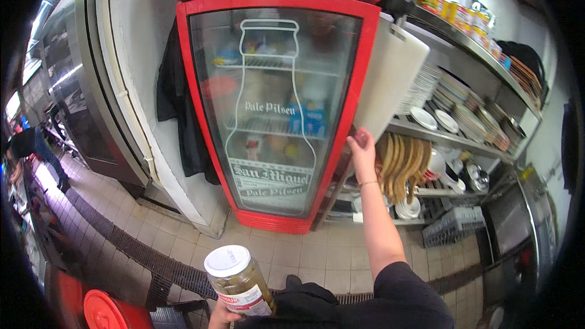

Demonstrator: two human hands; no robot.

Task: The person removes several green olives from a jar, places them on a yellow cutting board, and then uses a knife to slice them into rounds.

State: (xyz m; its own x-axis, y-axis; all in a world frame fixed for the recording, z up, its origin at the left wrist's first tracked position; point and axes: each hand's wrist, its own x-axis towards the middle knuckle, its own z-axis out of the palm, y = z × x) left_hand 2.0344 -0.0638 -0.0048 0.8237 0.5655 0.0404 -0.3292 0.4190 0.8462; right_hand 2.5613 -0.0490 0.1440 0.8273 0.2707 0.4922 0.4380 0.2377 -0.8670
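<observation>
My left hand (224,314) grips a large glass jar (247,285) low down, close to my body. The jar has a white lid and a printed label, with greenish pickled food inside. My right hand (362,144) reaches forward to the right edge of a red-framed San Miguel drinks fridge (340,151). Its fingers are bent at the door's edge; whether they grip it is unclear. The fridge's glass door (274,114) looks shut, and behind it packets and a blue box (311,118) sit on wire shelves.
Right of the fridge, steel shelving (457,135) holds cans (454,16), stacked plates (468,121) and wooden boards (402,160). A white board (393,68) leans beside the fridge. A grey crate (454,226) lies low. Left are a red lidded bin (105,310), floor grating (123,244) and a person (34,146) bending.
</observation>
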